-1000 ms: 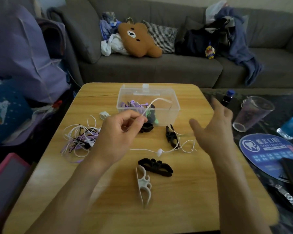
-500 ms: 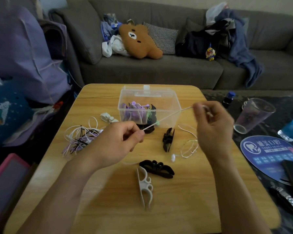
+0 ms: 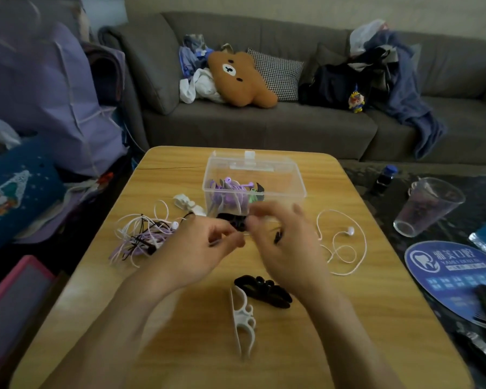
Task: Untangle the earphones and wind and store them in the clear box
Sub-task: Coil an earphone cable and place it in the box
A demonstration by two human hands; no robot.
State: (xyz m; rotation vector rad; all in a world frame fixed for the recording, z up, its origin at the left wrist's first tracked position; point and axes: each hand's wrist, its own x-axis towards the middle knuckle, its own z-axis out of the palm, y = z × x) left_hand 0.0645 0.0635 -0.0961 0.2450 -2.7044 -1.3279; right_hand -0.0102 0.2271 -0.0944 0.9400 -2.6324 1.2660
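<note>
Both hands meet over the middle of the table point(image 3: 348, 327), just before the box point(image 3: 275, 178). The left hand point(image 3: 199, 248) has its fingers curled, and thumb and forefinger seem to pinch a thin white cable point(image 3: 345, 242). The right hand point(image 3: 289, 248) is blurred; I cannot tell if its grip is together or apart. The cable's loose loops and one earbud lie on the table at the right of the hands. A tangle point(image 3: 143, 237) of white, purple and black earphones lies near the left edge. The box stands open toward the far edge with purple earphones point(image 3: 227, 192) inside. A white winder point(image 3: 243, 318) and a black winder point(image 3: 264, 290) lie near the front.
</note>
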